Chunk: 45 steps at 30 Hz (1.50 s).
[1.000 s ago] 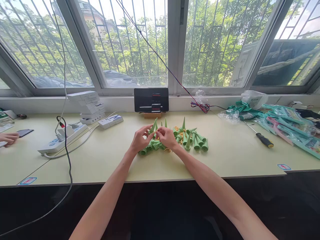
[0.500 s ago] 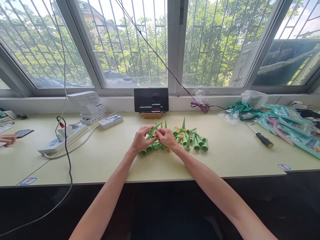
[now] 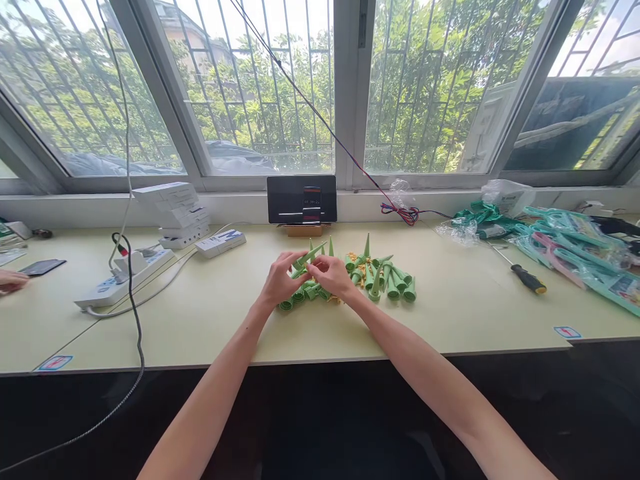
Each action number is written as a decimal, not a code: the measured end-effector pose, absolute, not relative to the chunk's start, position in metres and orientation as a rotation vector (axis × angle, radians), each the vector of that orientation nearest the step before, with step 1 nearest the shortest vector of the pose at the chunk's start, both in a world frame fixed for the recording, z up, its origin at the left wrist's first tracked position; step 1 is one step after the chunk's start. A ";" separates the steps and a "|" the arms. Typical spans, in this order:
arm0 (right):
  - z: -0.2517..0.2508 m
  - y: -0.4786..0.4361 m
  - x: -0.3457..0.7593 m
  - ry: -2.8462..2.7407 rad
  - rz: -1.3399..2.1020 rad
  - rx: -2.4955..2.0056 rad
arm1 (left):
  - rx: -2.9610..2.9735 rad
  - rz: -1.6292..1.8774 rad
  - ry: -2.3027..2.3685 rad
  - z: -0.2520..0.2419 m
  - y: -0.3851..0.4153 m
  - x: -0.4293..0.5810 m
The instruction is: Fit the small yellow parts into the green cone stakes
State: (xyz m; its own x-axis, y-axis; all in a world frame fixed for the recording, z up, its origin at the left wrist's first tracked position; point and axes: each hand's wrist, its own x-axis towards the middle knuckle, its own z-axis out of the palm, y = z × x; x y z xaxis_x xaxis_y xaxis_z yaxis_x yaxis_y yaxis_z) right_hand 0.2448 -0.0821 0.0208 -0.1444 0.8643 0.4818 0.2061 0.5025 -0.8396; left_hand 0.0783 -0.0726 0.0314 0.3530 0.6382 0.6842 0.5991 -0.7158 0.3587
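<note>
My left hand grips a pointed green plastic cone that slants up to the right. Close against its lower end, my right hand has thumb and fingertips pinched together; whatever is between them is too small to make out. Under and behind both hands lie more green cones, partly hidden by the fingers. A second cluster of green cones, some standing and others on their sides, spreads to the right of my right hand. Small yellow pieces are scattered among them.
A dark screen stands against the window sill. Left are a power strip, stacked white boxes and cables. A screwdriver and bagged teal items lie right. Another person's hand shows at the far left.
My right fingertips have shifted slightly left along the cone, while my left hand holds nearly still. The other person's hand has moved a little toward the left edge.
</note>
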 end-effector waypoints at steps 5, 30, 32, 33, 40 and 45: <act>0.020 -0.082 0.244 -1.649 0.736 -0.956 | 2.480 1.303 1.145 0.032 -0.075 0.081; 0.013 -0.074 0.243 -1.642 0.923 -0.861 | 2.463 1.360 1.101 0.031 -0.078 0.083; 0.012 -0.074 0.242 -1.625 0.961 -0.846 | 2.460 1.353 1.099 0.031 -0.078 0.083; 0.012 -0.073 0.242 -1.615 0.981 -0.840 | 2.459 1.351 1.094 0.031 -0.078 0.083; 0.017 -0.073 0.242 -1.559 1.114 -0.838 | 2.457 1.340 1.049 0.031 -0.079 0.084; 0.019 -0.075 0.242 -1.542 1.169 -0.845 | 2.455 1.357 1.031 0.032 -0.080 0.084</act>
